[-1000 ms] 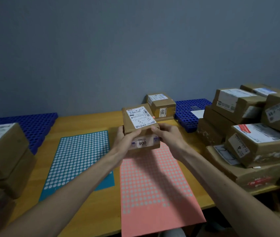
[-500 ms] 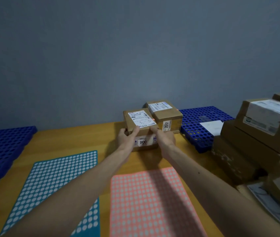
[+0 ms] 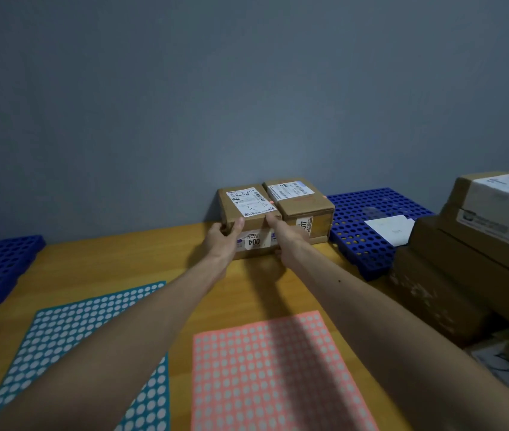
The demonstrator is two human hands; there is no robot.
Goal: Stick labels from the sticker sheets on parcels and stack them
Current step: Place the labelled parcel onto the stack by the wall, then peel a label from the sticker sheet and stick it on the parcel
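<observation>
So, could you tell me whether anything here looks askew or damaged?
Only small things: the box at right has scuffed, torn patches on its side, and a loose white sheet lies on the blue pallet. The held parcel sits square.

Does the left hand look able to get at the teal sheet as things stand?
Probably yes, once it lets go: the left hand grips the 004 parcel. The teal sheet lies flat nearer the person, nothing on it, only that arm passing above.
</observation>
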